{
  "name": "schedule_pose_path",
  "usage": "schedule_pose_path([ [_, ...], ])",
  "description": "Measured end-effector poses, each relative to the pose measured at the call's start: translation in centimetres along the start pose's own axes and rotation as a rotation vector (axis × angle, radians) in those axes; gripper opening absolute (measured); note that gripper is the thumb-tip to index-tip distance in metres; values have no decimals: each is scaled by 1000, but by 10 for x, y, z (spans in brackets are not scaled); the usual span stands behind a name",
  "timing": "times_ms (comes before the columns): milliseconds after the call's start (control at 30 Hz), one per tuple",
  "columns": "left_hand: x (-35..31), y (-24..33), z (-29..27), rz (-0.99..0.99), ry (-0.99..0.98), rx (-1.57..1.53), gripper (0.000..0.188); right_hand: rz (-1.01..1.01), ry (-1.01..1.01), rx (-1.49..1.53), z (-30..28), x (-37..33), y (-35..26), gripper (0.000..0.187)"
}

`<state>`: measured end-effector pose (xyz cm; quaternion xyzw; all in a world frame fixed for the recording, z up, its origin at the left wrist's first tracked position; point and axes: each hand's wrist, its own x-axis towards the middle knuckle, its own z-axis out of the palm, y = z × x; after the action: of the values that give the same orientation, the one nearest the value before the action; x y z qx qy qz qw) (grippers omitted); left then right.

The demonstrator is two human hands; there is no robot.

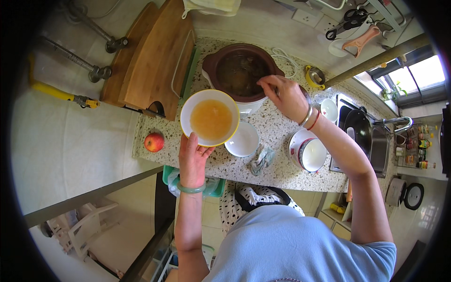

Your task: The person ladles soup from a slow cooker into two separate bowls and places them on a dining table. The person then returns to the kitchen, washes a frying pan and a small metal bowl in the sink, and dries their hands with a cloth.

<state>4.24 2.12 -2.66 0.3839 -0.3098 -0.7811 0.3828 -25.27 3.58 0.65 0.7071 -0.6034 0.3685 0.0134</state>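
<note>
My left hand grips a white bowl with a yellow rim, thumb over its near edge. Cloudy orange-yellow liquid lies in it. Beyond and to the right stands a stewing pot with a brown inner pot and white outer body, holding dark broth. Over the pot's right rim, my right hand has its fingers pinched together; whatever they may hold is hidden. Just below the held bowl's right side sits a white bowl on the speckled counter.
A red apple lies at the left, near wooden cutting boards. Right of the crumpled cloth are stacked bowls. A sink with a black pan is farther right. A yellow cup stands behind my right hand.
</note>
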Motion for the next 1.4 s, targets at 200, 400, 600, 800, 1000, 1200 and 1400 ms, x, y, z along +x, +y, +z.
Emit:
schedule_pose_path([
  [200, -2, 1, 1, 2, -3, 6, 51, 716, -10, 487, -7, 22, 14, 32],
  [400, -3, 1, -2, -7, -30, -25, 55, 855, 79, 711, -12, 22, 31, 35],
  [600, -1, -1, -3, -19, -18, -28, 53, 834, 87, 731, -13, 19, 30, 36],
  [800, 0, -2, -5, -26, -14, -34, 53, 1024, 123, 851, -17, 22, 32, 32],
  [1000, -2, 1, -2, -13, -18, -7, 51, 991, 149, 830, -8, 16, 35, 32],
  [1200, 0, 0, -2, -15, 8, -7, 50, 674, 154, 682, -8, 16, 17, 35],
  [1400, 6, -1, -1, -44, -15, -24, 52, 708, 136, 682, -27, 23, 15, 36],
])
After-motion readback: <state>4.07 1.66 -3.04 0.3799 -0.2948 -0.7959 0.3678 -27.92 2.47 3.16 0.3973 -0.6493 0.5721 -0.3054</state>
